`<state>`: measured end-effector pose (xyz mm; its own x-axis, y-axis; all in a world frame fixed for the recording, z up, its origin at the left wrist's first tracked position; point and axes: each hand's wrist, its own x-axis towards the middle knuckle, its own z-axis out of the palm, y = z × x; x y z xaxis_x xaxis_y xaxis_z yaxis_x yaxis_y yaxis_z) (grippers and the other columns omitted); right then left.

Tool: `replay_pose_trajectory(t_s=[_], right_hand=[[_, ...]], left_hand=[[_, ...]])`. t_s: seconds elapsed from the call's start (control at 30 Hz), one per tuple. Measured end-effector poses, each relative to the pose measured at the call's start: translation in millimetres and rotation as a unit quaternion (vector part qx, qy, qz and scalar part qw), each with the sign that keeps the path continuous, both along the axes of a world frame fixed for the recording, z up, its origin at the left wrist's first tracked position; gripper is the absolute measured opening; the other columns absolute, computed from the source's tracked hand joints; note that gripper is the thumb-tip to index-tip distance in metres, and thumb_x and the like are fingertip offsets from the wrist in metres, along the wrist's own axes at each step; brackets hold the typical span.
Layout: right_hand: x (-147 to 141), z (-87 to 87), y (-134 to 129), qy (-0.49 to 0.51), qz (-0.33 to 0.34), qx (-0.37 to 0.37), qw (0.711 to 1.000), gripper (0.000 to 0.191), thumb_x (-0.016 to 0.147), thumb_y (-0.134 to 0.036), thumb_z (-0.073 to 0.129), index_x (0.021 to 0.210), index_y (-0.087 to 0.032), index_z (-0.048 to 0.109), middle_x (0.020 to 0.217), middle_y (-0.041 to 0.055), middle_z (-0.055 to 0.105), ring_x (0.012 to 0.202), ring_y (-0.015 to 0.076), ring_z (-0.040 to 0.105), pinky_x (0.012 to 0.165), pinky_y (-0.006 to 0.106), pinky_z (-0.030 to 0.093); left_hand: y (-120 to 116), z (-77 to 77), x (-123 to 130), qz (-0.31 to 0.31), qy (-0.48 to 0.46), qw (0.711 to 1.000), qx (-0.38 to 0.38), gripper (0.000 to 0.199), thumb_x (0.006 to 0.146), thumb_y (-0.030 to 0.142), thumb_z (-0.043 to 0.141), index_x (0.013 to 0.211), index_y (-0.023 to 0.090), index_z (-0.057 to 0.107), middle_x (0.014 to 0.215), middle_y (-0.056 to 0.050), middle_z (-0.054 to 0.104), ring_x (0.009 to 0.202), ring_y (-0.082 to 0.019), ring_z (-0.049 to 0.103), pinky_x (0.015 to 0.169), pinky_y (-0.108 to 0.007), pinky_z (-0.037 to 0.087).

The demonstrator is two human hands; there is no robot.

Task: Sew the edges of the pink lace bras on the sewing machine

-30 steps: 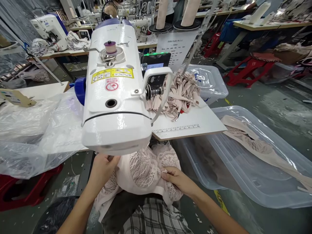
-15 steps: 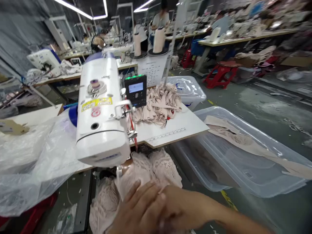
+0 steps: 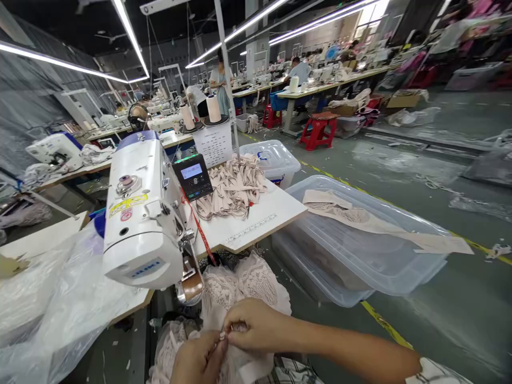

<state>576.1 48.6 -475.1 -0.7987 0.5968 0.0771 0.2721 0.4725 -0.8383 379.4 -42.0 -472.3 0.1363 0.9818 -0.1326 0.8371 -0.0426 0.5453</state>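
A pale beige lace bra (image 3: 260,282) hangs below the sewing machine's front edge, its moulded cups facing up. My right hand (image 3: 256,325) comes in from the right, thumb and fingers pinched on the bra's edge. Against it, my left hand (image 3: 200,358) is closed in a pinch on the same edge, where a small whitish bit shows between the fingertips. More beige lace pieces (image 3: 170,346) lie behind my left hand. The white sewing machine (image 3: 144,234) stands just beyond, its needle area partly hidden.
A heap of beige fabric strips (image 3: 228,189) lies on the white machine table (image 3: 264,216). At right stands a clear plastic bin (image 3: 384,272) with a lace band across it. Plastic sheeting (image 3: 80,298) covers the left side. Behind are a red stool (image 3: 320,130) and people at machines.
The view has swung right and up, showing more ceiling and floor. My hands, earlier overlapping and blurred over the bra, are now side by side, pinching its edge.
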Motion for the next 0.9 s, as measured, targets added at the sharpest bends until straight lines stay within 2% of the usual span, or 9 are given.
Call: replay_pose_trajectory(t_s=[0.07, 0.2, 0.33, 0.43, 0.53, 0.6, 0.7, 0.8, 0.9], right_hand=[[-7.3, 2.9, 3.4, 0.03, -0.004, -0.005, 1.0, 0.017, 0.078, -0.015, 0.063, 0.088, -0.021, 0.075, 0.08, -0.0014, 0.073, 0.074, 0.0136, 0.064, 0.068, 0.021, 0.041], [-16.4, 25.9, 19.2, 0.103, -0.001, 0.007, 0.995, 0.008, 0.083, -0.02, 0.066, 0.082, -0.02, 0.074, 0.078, 0.0002, 0.071, 0.077, 0.0159, 0.062, 0.073, 0.025, 0.04], [-29.4, 36.0, 48.2, 0.066, 0.005, -0.014, 0.998, 0.016, 0.087, -0.031, 0.068, 0.076, -0.019, 0.07, 0.076, 0.0, 0.069, 0.073, 0.0152, 0.061, 0.067, 0.025, 0.037], [-40.2, 30.2, 67.7, 0.015, 0.005, -0.047, 0.999, 0.02, 0.087, -0.033, 0.069, 0.073, -0.019, 0.068, 0.074, -0.0017, 0.068, 0.07, 0.0139, 0.06, 0.062, 0.024, 0.035], [-47.5, 23.9, 81.4, 0.002, 0.004, -0.086, 0.996, 0.027, 0.087, -0.039, 0.069, 0.069, -0.019, 0.064, 0.071, -0.0016, 0.065, 0.067, 0.0141, 0.059, 0.06, 0.024, 0.035], [-50.3, 21.7, 87.9, 0.007, 0.001, -0.091, 0.996, 0.028, 0.086, -0.042, 0.069, 0.071, -0.019, 0.065, 0.072, -0.0005, 0.066, 0.068, 0.016, 0.06, 0.06, 0.025, 0.038], [-52.5, 19.5, 95.3, 0.03, -0.005, -0.082, 0.996, 0.024, 0.084, -0.044, 0.071, 0.08, -0.02, 0.069, 0.076, 0.0016, 0.067, 0.077, 0.0205, 0.062, 0.068, 0.028, 0.045], [-53.5, 17.1, 101.2, 0.041, 0.0, -0.072, 0.997, 0.024, 0.084, -0.045, 0.071, 0.084, -0.021, 0.07, 0.075, 0.0014, 0.066, 0.081, 0.0217, 0.062, 0.076, 0.032, 0.05], [-53.6, 17.0, 105.8, 0.04, 0.0, -0.063, 0.997, 0.028, 0.085, -0.049, 0.069, 0.082, -0.021, 0.068, 0.073, 0.0007, 0.064, 0.076, 0.02, 0.06, 0.077, 0.033, 0.05]], left_hand=[[1.2, 16.9, 2.0, 0.02, 0.007, 1.0, 0.006, 0.046, 0.098, 0.048, 0.032, 0.065, 0.02, 0.048, 0.058, -0.001, 0.055, 0.055, -0.014, 0.052, 0.055, -0.026, 0.025], [15.2, 50.8, -6.2, 0.045, -0.014, 0.999, -0.024, 0.046, 0.094, 0.051, 0.036, 0.061, 0.019, 0.039, 0.057, 0.002, 0.044, 0.056, -0.012, 0.044, 0.056, -0.025, 0.023], [38.5, 68.7, -34.4, 0.119, -0.039, 0.991, -0.053, 0.044, 0.087, 0.053, 0.051, 0.061, 0.019, 0.043, 0.056, 0.005, 0.036, 0.056, -0.011, 0.037, 0.054, -0.024, 0.021], [52.5, 68.7, -54.7, 0.169, -0.055, 0.982, -0.059, 0.041, 0.084, 0.055, 0.055, 0.068, 0.018, 0.054, 0.057, 0.005, 0.041, 0.055, -0.011, 0.037, 0.053, -0.023, 0.023], [63.5, 61.6, -66.7, 0.186, -0.035, 0.981, -0.03, 0.048, 0.085, 0.054, 0.054, 0.054, 0.019, 0.045, 0.049, 0.005, 0.034, 0.05, -0.011, 0.032, 0.05, -0.025, 0.023], [70.2, 56.4, -71.2, 0.178, -0.023, 0.983, 0.027, 0.044, 0.084, 0.051, 0.054, 0.053, 0.02, 0.049, 0.046, 0.003, 0.036, 0.052, -0.014, 0.04, 0.052, -0.025, 0.032], [78.7, 49.8, -76.4, 0.166, -0.025, 0.981, 0.102, 0.027, 0.081, 0.047, 0.059, 0.07, 0.022, 0.063, 0.056, -0.002, 0.056, 0.072, -0.023, 0.058, 0.071, -0.03, 0.047], [82.0, 43.2, -82.8, 0.167, -0.013, 0.979, 0.119, 0.023, 0.079, 0.044, 0.058, 0.072, 0.023, 0.064, 0.063, -0.006, 0.063, 0.082, -0.028, 0.062, 0.08, -0.035, 0.05], [80.2, 37.8, -90.4, 0.176, 0.009, 0.969, 0.171, 0.028, 0.081, 0.046, 0.054, 0.066, 0.023, 0.062, 0.058, -0.006, 0.059, 0.077, -0.029, 0.063, 0.077, -0.037, 0.051]])
